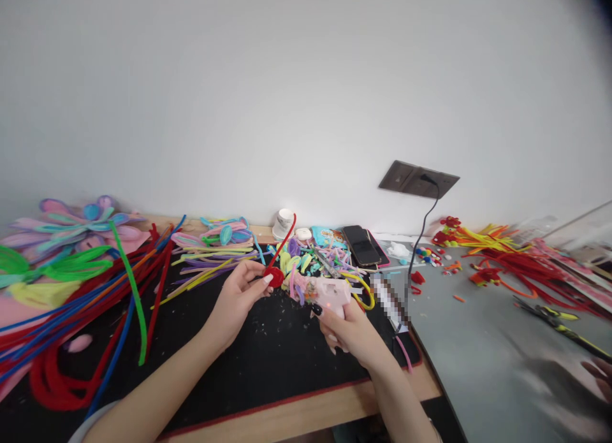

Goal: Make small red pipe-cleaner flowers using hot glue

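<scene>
Pastel pieces (305,262) (plus a phone (362,244)) lie beyond the glue gun (335,292).

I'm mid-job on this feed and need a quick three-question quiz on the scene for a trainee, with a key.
1. Which of the camera wearer's hands holds the pale pink plastic glue gun?
2. True or false: both of the wearer's hands are on that gun.
3. Fill in: the slim black cable runs up to a dark flat socket panel on the ____.

Key
1. The right hand.
2. False; the fingers of the left hand pinch a round red fuzzy piece.
3. Wall.
</scene>
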Tool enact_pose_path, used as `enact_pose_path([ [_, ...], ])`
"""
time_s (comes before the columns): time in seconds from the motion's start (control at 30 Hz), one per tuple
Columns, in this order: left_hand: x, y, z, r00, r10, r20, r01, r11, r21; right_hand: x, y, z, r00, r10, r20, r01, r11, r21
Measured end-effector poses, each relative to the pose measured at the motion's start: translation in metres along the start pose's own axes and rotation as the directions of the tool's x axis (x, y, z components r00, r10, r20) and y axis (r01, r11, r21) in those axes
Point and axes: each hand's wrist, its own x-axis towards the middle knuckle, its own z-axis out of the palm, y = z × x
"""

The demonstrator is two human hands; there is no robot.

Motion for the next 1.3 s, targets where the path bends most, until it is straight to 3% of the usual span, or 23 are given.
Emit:
enact_pose_path([
  [0.67,-0.0012,0.0052,0.0038,1.000,-0.009,-0.029,0.008,1.000,-0.026,0.0007,0.0044,-0.0018,1.000,0.007,0.019,-0.007,1.000,-0.002],
  [1.3,-0.0004,0.0006,-0.0005,0.999,-0.017,0.031,0.017,1.000,-0.001,-0.0008,-0.0007,-0.0042,0.999,-0.024,-0.038,0.023,0.999,-0.036],
])
